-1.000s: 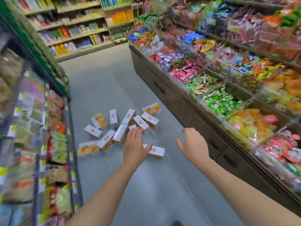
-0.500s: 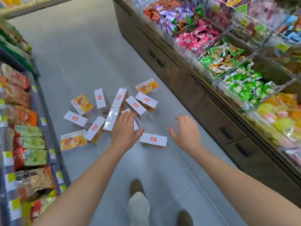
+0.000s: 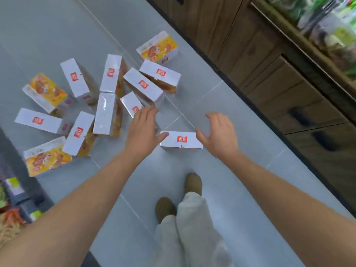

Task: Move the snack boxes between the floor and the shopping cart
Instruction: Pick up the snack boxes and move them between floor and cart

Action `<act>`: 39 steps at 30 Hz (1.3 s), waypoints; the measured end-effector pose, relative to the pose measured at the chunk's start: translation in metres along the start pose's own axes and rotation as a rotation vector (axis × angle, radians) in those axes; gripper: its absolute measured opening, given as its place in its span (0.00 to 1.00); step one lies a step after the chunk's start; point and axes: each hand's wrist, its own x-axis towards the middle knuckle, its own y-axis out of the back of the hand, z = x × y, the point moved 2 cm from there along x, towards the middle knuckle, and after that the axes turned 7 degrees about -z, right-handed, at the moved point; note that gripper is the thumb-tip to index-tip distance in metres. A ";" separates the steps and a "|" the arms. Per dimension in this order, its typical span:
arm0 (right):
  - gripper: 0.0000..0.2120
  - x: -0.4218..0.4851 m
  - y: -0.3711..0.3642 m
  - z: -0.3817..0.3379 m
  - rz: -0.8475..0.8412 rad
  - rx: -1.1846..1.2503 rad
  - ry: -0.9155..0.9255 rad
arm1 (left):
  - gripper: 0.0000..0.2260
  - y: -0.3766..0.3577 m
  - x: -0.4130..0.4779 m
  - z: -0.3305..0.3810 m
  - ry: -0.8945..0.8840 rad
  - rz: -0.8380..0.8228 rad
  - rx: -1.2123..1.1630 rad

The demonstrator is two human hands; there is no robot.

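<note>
Left hand (image 3: 142,132) and right hand (image 3: 219,135) flank a box (image 3: 181,140) on the floor (image 3: 57,26).
Both hands are spread and empty, thumbs at the box's ends; contact unclear. Other boxes (image 3: 107,112) lie scattered just beyond.

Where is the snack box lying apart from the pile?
Head view, centre: the lone box lies on the floor between the left hand and right hand.

Snack box (image 3: 131,106) in the pile: near end hidden under left hand (image 3: 141,130). Nearest box (image 3: 181,140): contact with the thumbs of left hand and right hand (image 3: 219,135) cannot be told. Red labels (image 3: 180,139): print too small to read. Shelf goods (image 3: 11,218), lower left: blurred, cropped by the edge. Bin contents (image 3: 331,26), upper right: blurred, cropped. Forearms (image 3: 77,209) and trouser legs (image 3: 192,237): cut off at the bottom edge.
</note>
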 end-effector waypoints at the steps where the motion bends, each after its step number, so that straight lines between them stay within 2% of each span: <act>1: 0.25 0.007 -0.020 0.009 -0.016 -0.005 0.005 | 0.33 -0.018 0.006 -0.009 -0.008 -0.014 -0.004; 8: 0.40 0.038 -0.152 0.075 -0.184 -0.116 0.014 | 0.42 -0.150 0.042 -0.059 -0.040 -0.224 0.134; 14: 0.54 0.077 -0.236 0.123 -0.385 -0.336 0.036 | 0.49 -0.238 0.077 -0.089 -0.090 -0.358 0.318; 17: 0.57 0.094 -0.265 0.141 -0.462 -0.384 0.049 | 0.54 -0.269 0.093 -0.102 -0.104 -0.443 0.470; 20: 0.56 0.103 -0.283 0.152 -0.525 -0.363 0.055 | 0.54 -0.287 0.101 -0.111 -0.108 -0.508 0.594; 24: 0.53 0.109 -0.291 0.155 -0.559 -0.317 0.018 | 0.51 -0.294 0.106 -0.108 -0.059 -0.540 0.604; 28: 0.46 0.112 -0.287 0.153 -0.582 -0.286 -0.011 | 0.43 -0.289 0.111 -0.101 -0.070 -0.585 0.545; 31: 0.44 0.109 -0.273 0.151 -0.551 -0.239 -0.016 | 0.40 -0.275 0.111 -0.097 -0.091 -0.567 0.510; 39: 0.44 0.087 -0.153 0.110 -0.429 -0.205 0.015 | 0.40 -0.161 0.100 -0.042 -0.153 -0.499 0.449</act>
